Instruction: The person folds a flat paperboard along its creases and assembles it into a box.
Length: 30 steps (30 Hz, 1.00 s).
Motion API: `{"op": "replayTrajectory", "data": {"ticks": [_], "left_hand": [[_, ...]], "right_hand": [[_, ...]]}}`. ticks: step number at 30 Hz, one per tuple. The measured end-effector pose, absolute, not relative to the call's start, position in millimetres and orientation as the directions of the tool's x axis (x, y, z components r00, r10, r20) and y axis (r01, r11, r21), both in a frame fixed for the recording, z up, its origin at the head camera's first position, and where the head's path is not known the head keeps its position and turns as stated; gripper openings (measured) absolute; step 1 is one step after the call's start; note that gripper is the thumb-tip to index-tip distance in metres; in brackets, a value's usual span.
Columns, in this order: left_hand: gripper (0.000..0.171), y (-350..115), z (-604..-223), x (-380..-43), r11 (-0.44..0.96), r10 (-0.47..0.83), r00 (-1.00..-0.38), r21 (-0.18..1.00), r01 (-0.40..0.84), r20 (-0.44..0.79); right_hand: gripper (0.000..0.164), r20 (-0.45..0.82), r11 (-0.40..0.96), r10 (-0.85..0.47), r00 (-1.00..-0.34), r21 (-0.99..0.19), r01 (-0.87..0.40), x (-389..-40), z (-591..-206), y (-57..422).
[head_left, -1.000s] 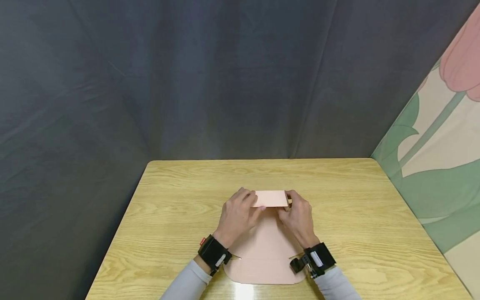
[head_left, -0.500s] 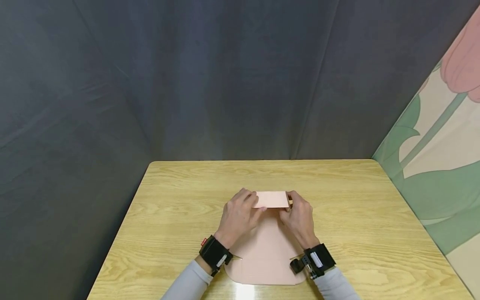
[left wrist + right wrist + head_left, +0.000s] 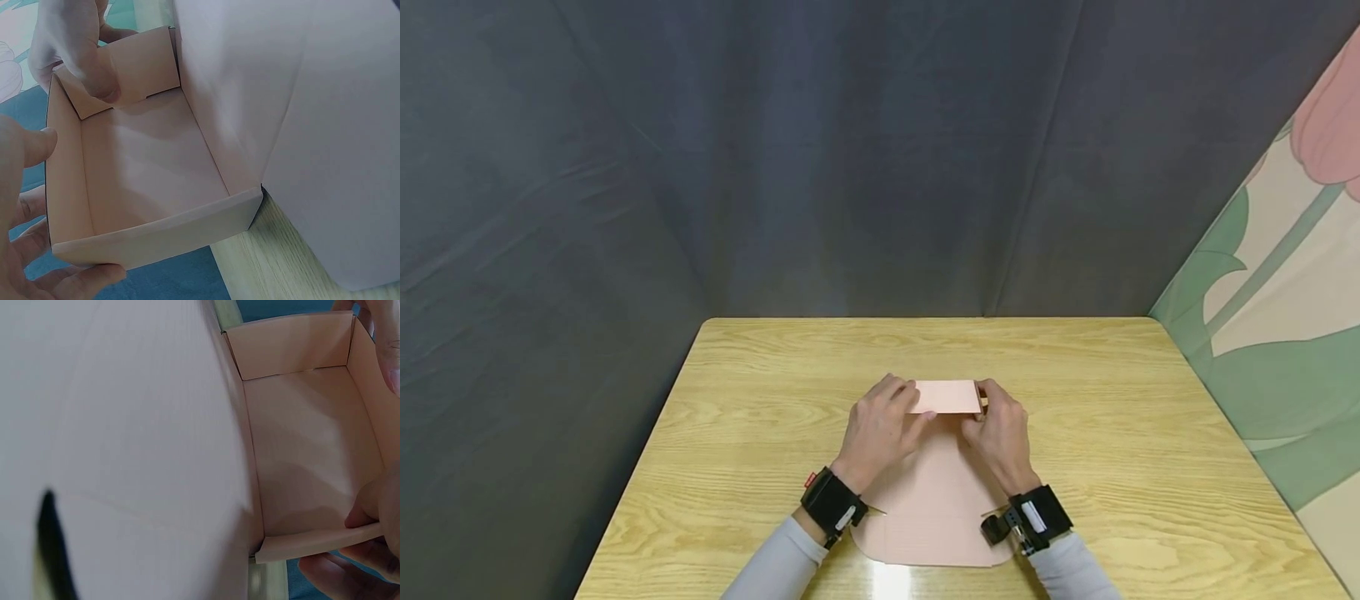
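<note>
A pale pink cardboard box (image 3: 943, 397) stands at mid-table, its long lid flap (image 3: 928, 500) stretching toward the person. In the left wrist view the box's bare floor (image 3: 147, 165) and upright walls show. My left hand (image 3: 874, 433) grips the box at its left corner, thumb over the wall's top edge and fingers outside. On the opposite side, my right hand (image 3: 1002, 437) pinches the side wall. Its thumb (image 3: 369, 509) lies inside the box and its fingers (image 3: 337, 578) are outside, below that wall.
The wood-grain table (image 3: 760, 392) extends on both sides of the box. A dark curtain (image 3: 880, 167) hangs behind it, and a flower-patterned cloth (image 3: 1285, 350) borders the right edge. Black cameras (image 3: 835, 504) are strapped to both wrists.
</note>
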<state>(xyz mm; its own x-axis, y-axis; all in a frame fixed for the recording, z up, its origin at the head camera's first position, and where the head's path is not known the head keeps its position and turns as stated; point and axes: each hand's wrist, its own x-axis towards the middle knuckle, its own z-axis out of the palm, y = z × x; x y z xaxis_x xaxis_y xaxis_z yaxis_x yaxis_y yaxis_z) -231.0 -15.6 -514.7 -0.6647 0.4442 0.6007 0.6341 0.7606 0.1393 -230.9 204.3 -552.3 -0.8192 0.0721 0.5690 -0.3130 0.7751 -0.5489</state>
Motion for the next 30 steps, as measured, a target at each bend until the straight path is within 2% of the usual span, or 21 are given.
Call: {"op": "replayTrajectory", "data": {"ticks": [11,21,30], "left_hand": [[0.035,-14.6,-514.3,-233.5,0.769,0.440,-0.679,0.143,0.623,0.588],[0.034,-14.8,-514.1,-235.3,0.750,0.436,-0.654,0.152,0.644,0.618],[0.037,-16.1,-515.7,-234.0,0.763,0.444,-0.670,0.141,0.631,0.596]], "right_hand": [[0.044,0.560,0.774,0.079,-0.824,-0.556,-0.303,-233.6,-551.9,204.9],[0.045,0.584,0.790,0.095,-0.806,-0.537,-0.295,-235.4,-555.4,204.5],[0.051,0.570,0.782,0.097,-0.816,-0.550,-0.292,-235.9,-555.5,203.5]]}}
